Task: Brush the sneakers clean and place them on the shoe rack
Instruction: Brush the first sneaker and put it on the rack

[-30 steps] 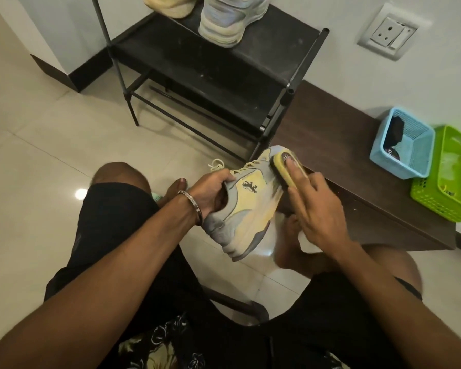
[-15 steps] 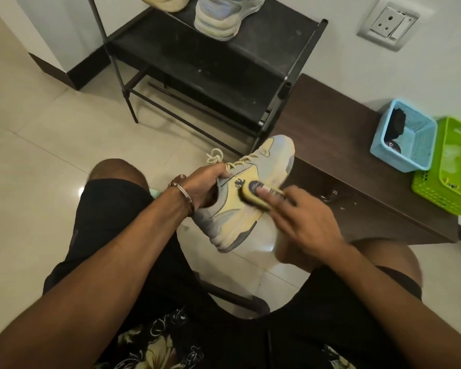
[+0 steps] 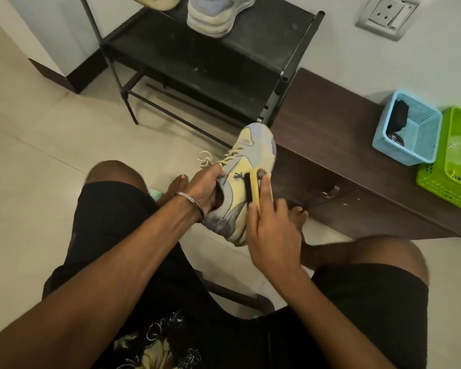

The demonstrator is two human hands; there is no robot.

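Head view: right hand (image 3: pixel 273 230) gripping brush (image 3: pixel 256 186) has shifted to mid-side of sneaker (image 3: pixel 246 166), left hand (image 3: pixel 204 190) clasping collar; brushing unfinished

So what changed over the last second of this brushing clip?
The right hand swept the yellow brush from the sneaker's toe back to its side panel. The left hand kept gripping the collar; the shoes on the rack stayed put.

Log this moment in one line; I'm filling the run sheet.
phase: brushing | left hand: grips sneaker | right hand: holds brush on its side | shoe rack: not yet
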